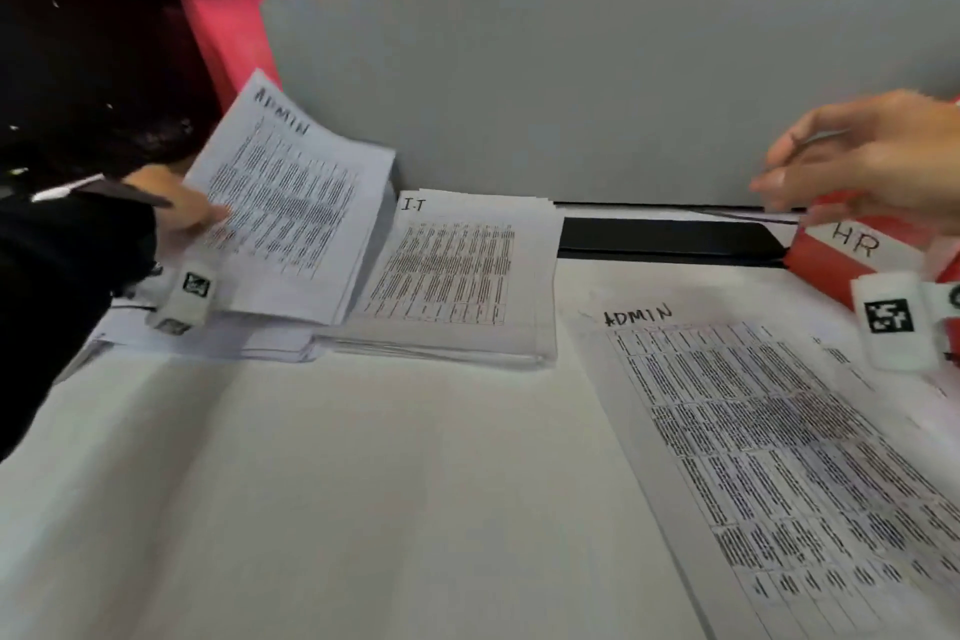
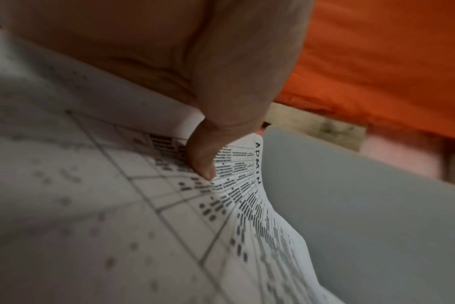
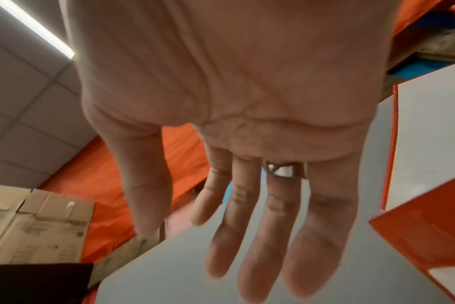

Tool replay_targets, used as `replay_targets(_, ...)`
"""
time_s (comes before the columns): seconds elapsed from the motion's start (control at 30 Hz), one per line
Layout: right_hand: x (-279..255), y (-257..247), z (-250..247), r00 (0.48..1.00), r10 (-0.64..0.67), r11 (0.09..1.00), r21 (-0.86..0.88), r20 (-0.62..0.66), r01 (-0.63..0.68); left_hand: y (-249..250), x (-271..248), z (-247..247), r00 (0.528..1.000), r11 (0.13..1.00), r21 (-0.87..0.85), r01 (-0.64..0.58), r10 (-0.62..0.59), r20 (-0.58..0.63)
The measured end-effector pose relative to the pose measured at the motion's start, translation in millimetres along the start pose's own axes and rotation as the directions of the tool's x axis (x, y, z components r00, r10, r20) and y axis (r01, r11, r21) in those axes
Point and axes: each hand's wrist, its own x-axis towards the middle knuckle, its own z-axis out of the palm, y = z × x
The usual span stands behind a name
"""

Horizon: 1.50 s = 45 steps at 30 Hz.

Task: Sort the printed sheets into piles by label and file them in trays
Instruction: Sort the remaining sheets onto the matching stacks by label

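Note:
My left hand (image 1: 179, 208) grips a printed sheet marked ADMIN (image 1: 291, 203) at the left of the table, lifted and curled above a low pile; its thumb (image 2: 203, 160) presses the sheet (image 2: 231, 195) from above. Beside it lies a pile labelled I-T (image 1: 457, 270). Another ADMIN pile (image 1: 779, 431) lies at the front right. My right hand (image 1: 852, 161) hovers empty with straight fingers (image 3: 249, 226) above a red tray labelled HR (image 1: 852, 250).
A grey divider panel (image 1: 571, 88) stands along the back of the white table (image 1: 311, 483). A black slot or tray (image 1: 665, 237) lies at its foot. A dark chair back (image 1: 78, 42) is at far left.

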Motion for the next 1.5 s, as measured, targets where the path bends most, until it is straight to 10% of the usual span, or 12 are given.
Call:
replay_targets(0.3,10.0,19.1,24.0,0.835,0.264,0.863,-0.505,0.482,0.019,-33.0,22.5,20.0,0.990,0.977,0.205,-0.051,0.021,0.142)
replay_targets(0.8,11.9,32.7,60.3,0.808,0.370,0.633,-0.761,0.459,0.143,-17.8,49.8,20.7,0.990,0.923,0.386,-0.017,-0.038,0.135)
replay_targets(1.03,11.0,28.2,65.2,0.753,0.457,0.609,-0.783,0.473,0.122,-0.8,79.2,22.6,0.971,0.850,0.485,-0.207,0.119,0.205)
replay_targets(1.2,8.4,21.5,61.4,0.778,0.436,0.563,-0.812,0.453,0.157,94.6,-45.5,7.7,0.868,0.716,0.511,-0.476,0.475,0.144)
replay_targets(1.3,5.5,16.3,60.8,0.778,0.423,0.556,-0.811,0.465,0.183,171.3,-160.8,20.6,0.696,0.660,0.220,-0.718,0.684,0.217)
replay_targets(1.5,0.2,-0.9,29.6,0.866,0.246,0.653,-0.734,0.435,0.184,250.8,-258.0,87.5,0.454,0.530,0.025,-0.848,0.701,0.549)
